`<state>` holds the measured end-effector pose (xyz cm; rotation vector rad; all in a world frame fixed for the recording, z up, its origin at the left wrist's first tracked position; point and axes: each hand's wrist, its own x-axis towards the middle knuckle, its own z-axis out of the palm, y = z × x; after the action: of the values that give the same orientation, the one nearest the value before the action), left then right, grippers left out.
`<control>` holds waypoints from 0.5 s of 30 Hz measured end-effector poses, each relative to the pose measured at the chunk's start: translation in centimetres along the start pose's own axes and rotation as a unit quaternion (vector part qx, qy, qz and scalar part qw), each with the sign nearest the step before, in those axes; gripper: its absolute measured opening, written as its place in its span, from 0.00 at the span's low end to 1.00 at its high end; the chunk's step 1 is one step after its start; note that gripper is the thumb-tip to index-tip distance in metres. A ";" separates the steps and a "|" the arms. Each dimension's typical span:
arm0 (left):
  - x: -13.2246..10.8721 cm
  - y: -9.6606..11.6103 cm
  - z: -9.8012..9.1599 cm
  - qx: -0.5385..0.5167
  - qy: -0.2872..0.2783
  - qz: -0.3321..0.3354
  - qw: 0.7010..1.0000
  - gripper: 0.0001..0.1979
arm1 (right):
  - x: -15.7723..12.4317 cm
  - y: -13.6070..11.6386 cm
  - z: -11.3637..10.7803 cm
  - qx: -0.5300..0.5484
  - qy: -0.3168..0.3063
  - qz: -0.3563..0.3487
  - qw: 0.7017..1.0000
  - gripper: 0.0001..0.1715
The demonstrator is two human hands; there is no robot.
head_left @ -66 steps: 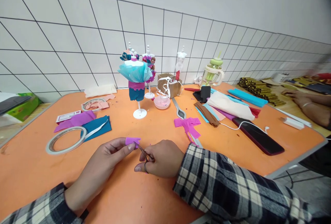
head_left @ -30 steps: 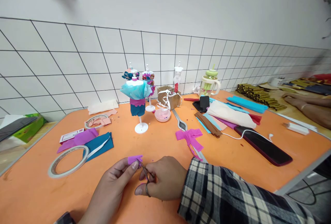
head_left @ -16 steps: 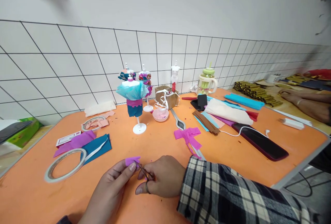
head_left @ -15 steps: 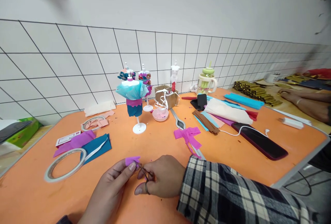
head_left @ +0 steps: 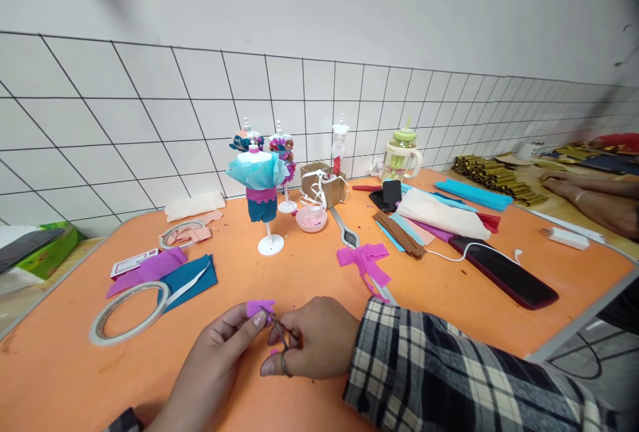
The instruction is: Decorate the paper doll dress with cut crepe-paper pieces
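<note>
Between thumb and fingers, my left hand (head_left: 227, 342) pinches a small piece of purple crepe paper (head_left: 257, 308). My right hand (head_left: 317, 339) grips small scissors (head_left: 280, 333), thumb and fingers in the loops, with the blades at the paper's right edge. A small purple scrap (head_left: 274, 352) shows just below the scissors. Beyond my hands stands a mini dress form (head_left: 262, 207) dressed in light blue, purple and dark teal paper. Purple paper strips (head_left: 365, 262) lie crossed to the right of it.
Left lie a roll of tape (head_left: 94, 332), teal paper (head_left: 207, 280) and purple paper (head_left: 150, 271). Behind are a pink bowl (head_left: 311, 224), a cardboard box (head_left: 335, 192) and a bottle (head_left: 399, 159). Right are a phone (head_left: 504, 272) and coloured paper. Another person's arms (head_left: 594, 199) rest far right.
The scissor blades and the purple piece have shifted slightly, and a small purple scrap now shows more clearly under the scissors. The view has moved a little.
</note>
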<state>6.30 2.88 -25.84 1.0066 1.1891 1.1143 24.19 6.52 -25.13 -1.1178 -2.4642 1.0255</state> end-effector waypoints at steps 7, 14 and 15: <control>0.1 -0.2 -0.1 0.008 -0.033 0.010 0.999 0.09 | 0.0 0.1 0.0 0.008 0.004 0.000 1.000 0.25; -0.1 -0.3 0.0 -0.003 -0.035 0.012 0.999 0.10 | 0.0 0.0 0.0 0.017 0.017 0.002 1.000 0.21; -0.1 -0.2 0.0 -0.015 -0.028 0.010 0.999 0.09 | 0.0 0.0 0.0 0.019 0.014 0.001 1.000 0.22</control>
<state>6.34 2.74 -26.06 1.0231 1.1157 1.1096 24.16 6.49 -25.13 -1.1160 -2.4114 1.0452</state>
